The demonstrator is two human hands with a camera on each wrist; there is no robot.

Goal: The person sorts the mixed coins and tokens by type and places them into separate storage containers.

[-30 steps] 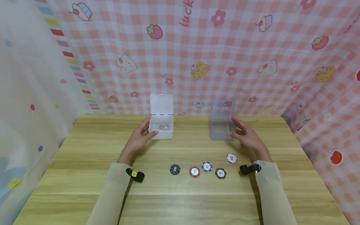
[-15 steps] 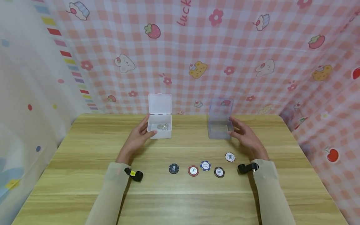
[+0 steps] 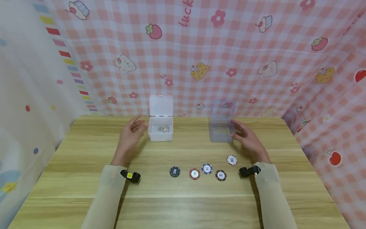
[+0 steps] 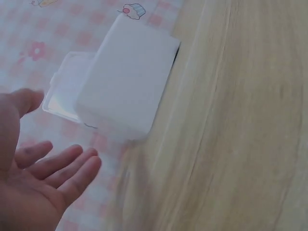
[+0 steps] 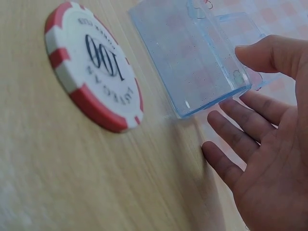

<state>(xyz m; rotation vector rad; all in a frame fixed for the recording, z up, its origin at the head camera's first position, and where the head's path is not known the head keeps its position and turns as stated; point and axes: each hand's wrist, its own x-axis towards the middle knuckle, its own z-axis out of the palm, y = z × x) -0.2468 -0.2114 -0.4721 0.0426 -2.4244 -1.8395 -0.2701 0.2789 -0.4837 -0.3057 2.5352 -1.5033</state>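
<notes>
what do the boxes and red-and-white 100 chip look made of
White box: likely plastic, satin; opaque walls with rounded edges.
Clear box: probably rigid plastic, glossy; transparent, with a glint near its edge.
Red-and-white 100 chip: perhaps plastic or clay composite, fairly matte; few highlights on its face.

Left sleeve (image 3: 100,197) and right sleeve (image 3: 274,197): plain beige. Left wrist camera (image 3: 135,177) is black, with yellow patch (image 3: 129,175); right wrist camera (image 3: 245,172), black.

Pink checked fabric (image 3: 177,57) hangs behind a pale wooden table (image 3: 183,211).
</notes>
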